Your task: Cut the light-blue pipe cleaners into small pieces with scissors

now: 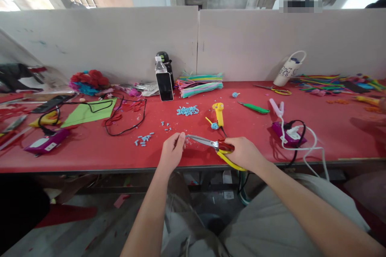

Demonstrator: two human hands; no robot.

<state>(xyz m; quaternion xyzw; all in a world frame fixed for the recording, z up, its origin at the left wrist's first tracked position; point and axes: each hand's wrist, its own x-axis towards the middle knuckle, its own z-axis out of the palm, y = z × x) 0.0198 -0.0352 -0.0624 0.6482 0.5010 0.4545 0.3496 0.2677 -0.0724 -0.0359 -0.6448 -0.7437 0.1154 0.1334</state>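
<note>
My right hand (245,151) is wrapped round the red and yellow handles of a pair of scissors (205,141), whose blades point left over the table's front part. Close to the blade tips, my left hand (174,147) has thumb and fingers pinched together. Whatever it may hold is hidden or too small to name. Beyond the hands lies a pile of short light-blue pieces (187,110), with a looser group of blue pieces (144,139) to the left. A yellow glue gun (219,115) lies behind the scissors, beside a small blue fuzzy ball (214,126).
Further back are a phone (165,86) leaning on bottles, bundled pipe cleaners (200,85) and a green-handled tool (256,108). Purple power strips (47,142) with cables sit left and right (288,134). At the right edge, another person's hand (382,104) shows. A partition (120,44) stands behind.
</note>
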